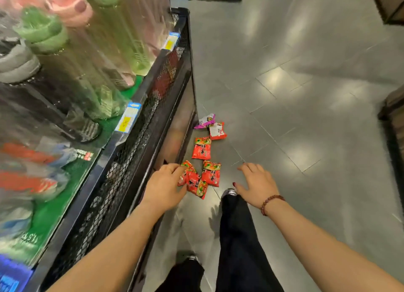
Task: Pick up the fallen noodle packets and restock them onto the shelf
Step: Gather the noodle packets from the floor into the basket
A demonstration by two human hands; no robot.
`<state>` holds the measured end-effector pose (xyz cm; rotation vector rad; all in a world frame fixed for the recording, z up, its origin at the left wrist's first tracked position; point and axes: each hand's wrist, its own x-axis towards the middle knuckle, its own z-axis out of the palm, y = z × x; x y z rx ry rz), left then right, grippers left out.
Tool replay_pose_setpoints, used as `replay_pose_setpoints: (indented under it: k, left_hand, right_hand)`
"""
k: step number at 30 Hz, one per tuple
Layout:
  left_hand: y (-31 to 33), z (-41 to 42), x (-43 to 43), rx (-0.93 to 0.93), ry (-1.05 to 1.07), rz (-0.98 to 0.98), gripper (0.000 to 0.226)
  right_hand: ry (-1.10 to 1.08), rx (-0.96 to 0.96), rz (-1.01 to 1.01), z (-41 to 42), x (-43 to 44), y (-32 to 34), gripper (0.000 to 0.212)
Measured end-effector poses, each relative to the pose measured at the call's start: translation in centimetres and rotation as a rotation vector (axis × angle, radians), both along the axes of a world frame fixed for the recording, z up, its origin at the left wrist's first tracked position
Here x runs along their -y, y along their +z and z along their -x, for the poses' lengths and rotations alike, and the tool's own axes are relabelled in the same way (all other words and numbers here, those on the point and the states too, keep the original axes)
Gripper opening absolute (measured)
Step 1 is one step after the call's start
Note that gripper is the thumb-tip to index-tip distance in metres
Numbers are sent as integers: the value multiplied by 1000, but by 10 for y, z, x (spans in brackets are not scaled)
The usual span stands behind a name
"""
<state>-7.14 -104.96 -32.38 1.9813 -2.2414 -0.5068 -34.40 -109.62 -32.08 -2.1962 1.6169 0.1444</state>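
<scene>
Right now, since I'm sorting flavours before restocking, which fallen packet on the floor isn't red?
The purple packet, lying farthest from you at the foot of the shelf; the other fallen packets, nearer you, are all red.

The left hand (164,186) wears a thin gold ring (169,169); the right hand (258,186) has a dark red thumbnail (234,184) and a brown beaded bracelet (271,202) at the wrist; black trousers (238,237); grey-toed shoes (229,191)
</scene>
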Motion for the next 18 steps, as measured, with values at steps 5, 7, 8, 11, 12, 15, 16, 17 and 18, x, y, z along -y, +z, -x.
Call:
replay_pose_setpoints:
  k: [5,7,8,11,12,15,16,17,18]
  left_hand:
    - [-31,17,65,-22,226,-64,49]
    - [-43,23,87,-44,315,-81,47]
    - [-50,25,97,-61,365,-92,47]
    - [-85,28,121,-121,543,-200,50]
    - [-102,28,126,-152,603,-238,53]
    - [-160,32,135,-283,800,-275,52]
    - [-180,34,137,-318,871,-302,51]
    - [-205,34,140,-370,932,-317,51]
    - [-229,33,144,-411,993,-317,52]
  right_hand:
    - [80,17,-89,11,107,-36,48]
    - [6,93,-194,11,141,-52,50]
    - [-52,145,-248,9,156,-61,50]
    - [-194,236,-371,3,194,-103,52]
    - [-231,241,-407,1,204,-120,53]
    - [-340,258,-473,-4,225,-180,57]
    - [-369,269,-487,-6,229,-204,58]
    - [-397,278,-505,-9,233,-229,58]
    - [-418,288,-521,-12,236,-254,57]
